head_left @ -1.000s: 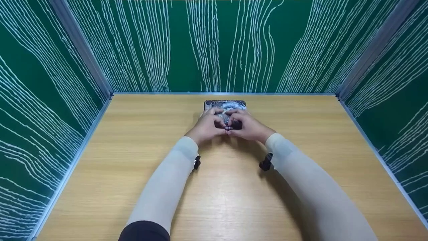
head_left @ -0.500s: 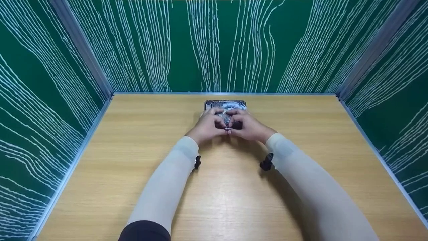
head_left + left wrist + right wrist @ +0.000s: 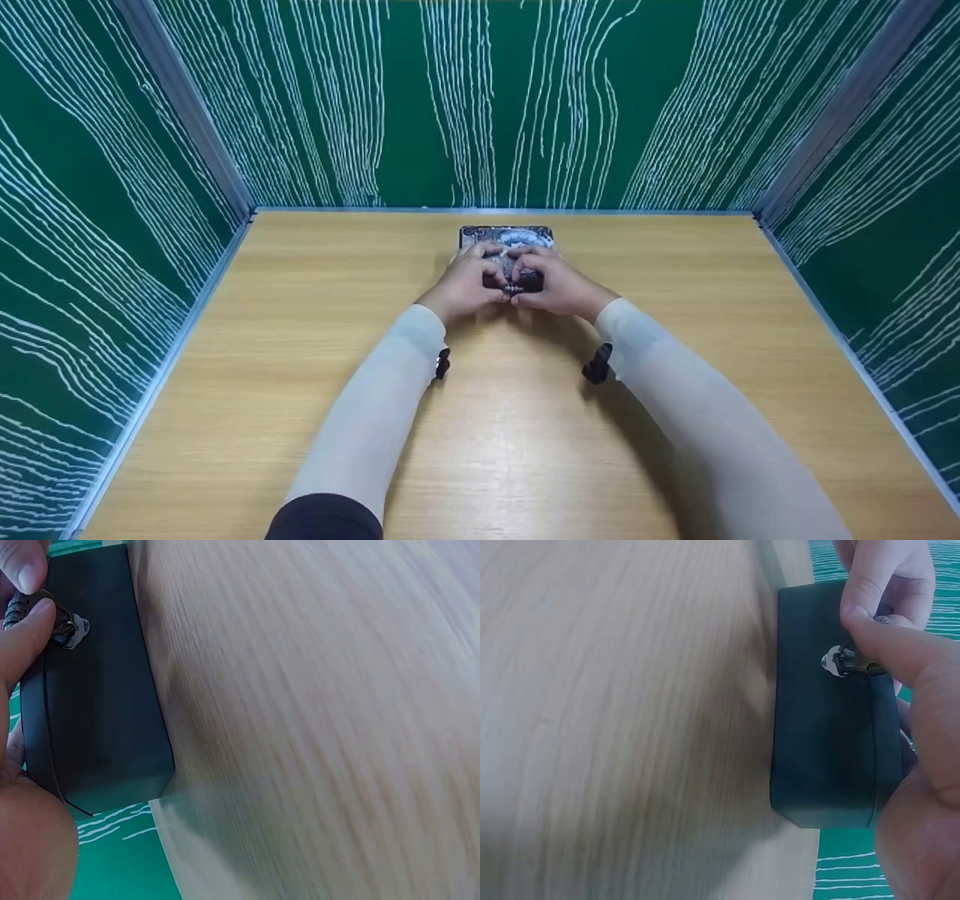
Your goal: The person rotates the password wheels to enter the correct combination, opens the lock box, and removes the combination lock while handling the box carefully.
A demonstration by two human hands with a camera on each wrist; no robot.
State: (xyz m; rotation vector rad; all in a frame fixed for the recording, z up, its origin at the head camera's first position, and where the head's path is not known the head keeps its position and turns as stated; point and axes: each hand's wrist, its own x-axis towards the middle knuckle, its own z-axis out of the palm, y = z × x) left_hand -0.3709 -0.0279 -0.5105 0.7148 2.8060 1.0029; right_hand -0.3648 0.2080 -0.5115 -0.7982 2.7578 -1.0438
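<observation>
A dark box (image 3: pixel 525 237) with a picture-patterned lid lies near the table's back edge. Its plain black side (image 3: pixel 105 697) shows in the left wrist view. From a silver hasp (image 3: pixel 831 660) on that side hangs a small combination padlock (image 3: pixel 16 612) with ridged dials. My left hand (image 3: pixel 465 286) pinches the padlock between thumb and fingers. From the other side my right hand (image 3: pixel 561 286) pinches it too, its thumb close to the left thumb. Other fingers of both hands rest over the lid. The dials' figures are too small to read.
A light wood table (image 3: pixel 495 435) spreads out on all sides of the box. Green walls (image 3: pixel 405 105) with white wavy lines enclose it at the back, left and right. Dark wrist devices (image 3: pixel 598 364) sit on both pale sleeves.
The thumb tips have parted slightly, so a little more of the padlock shows between them. Box and forearms stay where they were.
</observation>
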